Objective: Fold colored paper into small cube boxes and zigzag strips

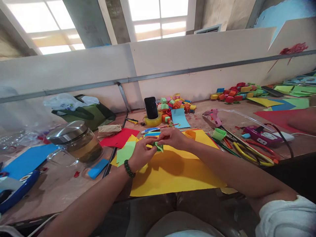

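So both hands are together over the middle of the table, the left hand and right hand pinched on a small green paper piece, held above the near part of a big yellow sheet. The fingers cover most of that green bit, so I can't make out its full shape or exactly where each fingertip sits. The forearms hide parts of the yellow sheet too, and the white sleeve gets cut off at the near right. At the far right there's another person's arm over a red sheet, mostly out of frame. On the left edge a blue object is chopped off, can't tell what it is. The clear bag stuff beyond the glass teapot is a blurry mess. As for writing: the purple box on the right has pale labels, but they're too small to read, and same for the marks on the white plastic bag at far left. The phone stands dark-screened at the yellow tape roll, just left of a heap of folded paper pieces, many overlapping.
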`<state>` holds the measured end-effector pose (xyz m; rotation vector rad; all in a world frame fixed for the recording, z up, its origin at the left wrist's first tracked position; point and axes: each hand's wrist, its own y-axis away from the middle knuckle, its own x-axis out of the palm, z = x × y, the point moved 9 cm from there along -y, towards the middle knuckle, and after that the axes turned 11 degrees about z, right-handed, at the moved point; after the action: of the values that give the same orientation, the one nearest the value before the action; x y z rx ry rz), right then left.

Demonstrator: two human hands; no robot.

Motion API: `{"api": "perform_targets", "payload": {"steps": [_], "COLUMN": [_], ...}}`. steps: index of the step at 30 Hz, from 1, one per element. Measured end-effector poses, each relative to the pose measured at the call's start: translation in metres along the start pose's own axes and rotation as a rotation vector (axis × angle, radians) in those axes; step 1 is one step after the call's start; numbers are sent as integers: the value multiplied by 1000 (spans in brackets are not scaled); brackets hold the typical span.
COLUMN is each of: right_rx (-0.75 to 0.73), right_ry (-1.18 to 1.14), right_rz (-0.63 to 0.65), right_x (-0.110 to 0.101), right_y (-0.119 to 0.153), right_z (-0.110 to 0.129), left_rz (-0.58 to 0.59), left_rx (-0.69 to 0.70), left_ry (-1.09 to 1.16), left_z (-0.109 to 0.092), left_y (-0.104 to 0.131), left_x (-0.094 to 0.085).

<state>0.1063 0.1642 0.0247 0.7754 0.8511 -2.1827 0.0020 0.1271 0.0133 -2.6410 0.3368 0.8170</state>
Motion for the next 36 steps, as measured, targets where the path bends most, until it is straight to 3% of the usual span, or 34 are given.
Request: {"api": "perform_targets", "payload": {"steps": [4,7,12,20,27,32,36], "right_rx": [-52,-122,-109,6,92,78,160], "right_ry": [180,230,253,201,516,385,418], "right_rz": [-80,-148,-134,-78,-97,-21,2], "right_x": [-7,-12,-10,-5,-1,3,4], "right_y": [5,9,9,6,8,5,4], "right_z": [16,28,32,23,28,26,20], "left_rz": [31,61,251,264,230,249,256], "left_rx": [-24,-44,-83,-60,-44,-59,-47], "left_ry": [75,294,592,449,391,362,380], "left_z": [-1,3,14,15,18,20,19], "left_y": [1,0,-2,0,-2,-1,1], "left_x": [2,4,25,35,32,35,39]}}
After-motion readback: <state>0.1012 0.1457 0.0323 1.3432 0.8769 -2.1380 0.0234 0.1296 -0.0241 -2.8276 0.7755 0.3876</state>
